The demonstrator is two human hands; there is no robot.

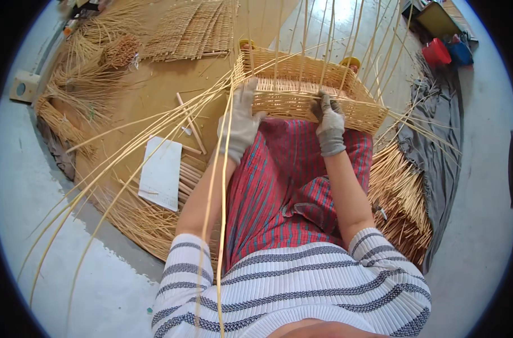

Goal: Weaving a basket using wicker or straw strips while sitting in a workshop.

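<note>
A rectangular wicker basket (284, 103) in pale willow rests against my lap, which a red and blue striped apron (262, 186) covers. Upright willow stakes (304, 42) rise from its walls. My left hand (241, 127), in a grey-white work glove, lies against the near left corner with fingers stretched upward and thumb apart. Long loose willow rods (155, 127) fan out leftward from that corner, and two hang down across my left arm. On the near rim, my gloved right hand (328, 119) has its fingers curled over the weave; the fingertips are partly hidden.
Bundles of willow (87, 84) lie at the left, beside stacked woven panels (189, 31). A white sheet (159, 172) sits on wooden sticks near my left arm. Cut rods (400, 197) pile on grey cloth (436, 169) at the right. A red container (436, 53) stands far right.
</note>
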